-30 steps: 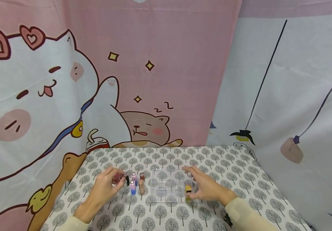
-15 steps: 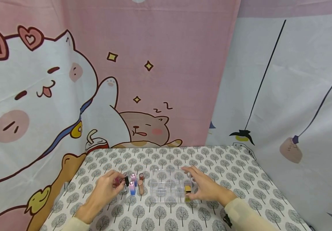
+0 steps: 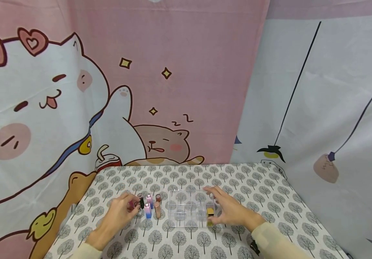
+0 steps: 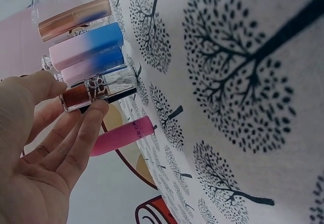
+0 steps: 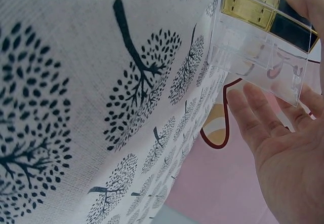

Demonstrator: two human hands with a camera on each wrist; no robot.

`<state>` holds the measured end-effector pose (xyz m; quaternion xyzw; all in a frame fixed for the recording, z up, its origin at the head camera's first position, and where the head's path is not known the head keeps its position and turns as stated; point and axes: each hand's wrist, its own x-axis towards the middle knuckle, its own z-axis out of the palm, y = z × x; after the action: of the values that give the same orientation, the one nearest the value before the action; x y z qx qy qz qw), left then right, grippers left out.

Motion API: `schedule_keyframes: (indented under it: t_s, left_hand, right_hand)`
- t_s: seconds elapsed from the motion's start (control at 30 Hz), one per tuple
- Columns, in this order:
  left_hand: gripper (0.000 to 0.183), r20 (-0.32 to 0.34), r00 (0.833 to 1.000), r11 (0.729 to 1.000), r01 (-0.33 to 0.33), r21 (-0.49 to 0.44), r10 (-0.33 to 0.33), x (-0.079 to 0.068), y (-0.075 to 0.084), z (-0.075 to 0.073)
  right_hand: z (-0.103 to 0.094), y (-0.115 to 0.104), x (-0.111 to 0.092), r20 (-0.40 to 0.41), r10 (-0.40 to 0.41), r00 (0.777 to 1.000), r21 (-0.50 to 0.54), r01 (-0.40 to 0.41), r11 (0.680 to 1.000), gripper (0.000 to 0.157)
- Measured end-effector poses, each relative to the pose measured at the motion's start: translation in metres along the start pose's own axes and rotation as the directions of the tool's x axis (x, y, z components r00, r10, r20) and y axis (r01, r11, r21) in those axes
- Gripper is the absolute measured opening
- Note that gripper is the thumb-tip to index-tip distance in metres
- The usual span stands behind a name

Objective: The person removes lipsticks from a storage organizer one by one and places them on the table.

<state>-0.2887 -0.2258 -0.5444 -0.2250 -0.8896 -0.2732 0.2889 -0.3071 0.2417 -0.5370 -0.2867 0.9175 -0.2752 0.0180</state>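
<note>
In the left wrist view my left hand (image 4: 55, 133) pinches a dark red and clear lipstick tube (image 4: 76, 96) between thumb and fingertips, its base close to the cloth. A black tube (image 3: 142, 203) shows right at those fingertips in the head view. Beside it stand two pink-and-blue tubes (image 3: 148, 211) and a tan tube (image 3: 157, 210); a pink tube (image 4: 124, 137) is just past the fingers. My right hand (image 3: 229, 209) grips the right end of a clear divided organizer (image 3: 186, 226), thumb at the front, fingers at the back corner. Inside this end is a gold-and-black lipstick (image 5: 271, 16).
A tree-patterned cloth (image 3: 179, 239) covers the table. Behind the tan tube stands a reddish-brown tube (image 3: 158, 198). A black object (image 3: 254, 246) lies near the right forearm. Cartoon-printed curtains (image 3: 199, 90) border the table's back and sides.
My left fingertips have lowered slightly around the tubes. The right hand stays in place on the organizer, and the head view has shifted a little.
</note>
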Motion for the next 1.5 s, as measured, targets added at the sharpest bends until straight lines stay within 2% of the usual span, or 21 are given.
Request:
schedule_keyframes:
  t_s: [0.37, 0.7, 0.9, 1.0, 1.2, 1.5]
  left_hand:
    - [0.029, 0.057, 0.995, 0.996, 0.086, -0.014, -0.085, 0.001, 0.001, -0.002]
    - [0.029, 0.073, 0.992, 0.994, 0.105, -0.035, -0.102, -0.001, 0.002, -0.006]
    - [0.028, 0.105, 0.975, 0.979, 0.189, 0.074, -0.196, 0.000, 0.006, -0.014]
    - [0.031, 0.074, 0.982, 0.980, 0.162, 0.116, -0.171, 0.003, 0.009, -0.017]
    - [0.036, -0.002, 0.995, 0.988, 0.095, 0.123, -0.095, 0.007, 0.018, -0.019]
    - [0.039, -0.072, 0.997, 0.995, -0.015, 0.098, 0.022, 0.015, 0.031, -0.020]
  right_hand:
    - [0.000, 0.000, 0.000, -0.004, 0.005, 1.000, -0.006, -0.005, 1.000, 0.122]
    - [0.001, 0.001, 0.000, -0.006, 0.004, 1.000, -0.008, -0.004, 1.000, 0.123]
    - [0.002, 0.001, 0.000, -0.003, 0.002, 1.000, -0.010, -0.002, 1.000, 0.122]
    - [0.002, 0.001, 0.000, -0.010, -0.005, 1.000, -0.012, 0.005, 1.000, 0.122]
    - [0.000, -0.002, 0.000, -0.007, -0.009, 1.000, -0.012, 0.009, 1.000, 0.121]
    - [-0.002, -0.003, 0.000, 0.001, -0.015, 1.000, -0.015, 0.015, 1.000, 0.121]
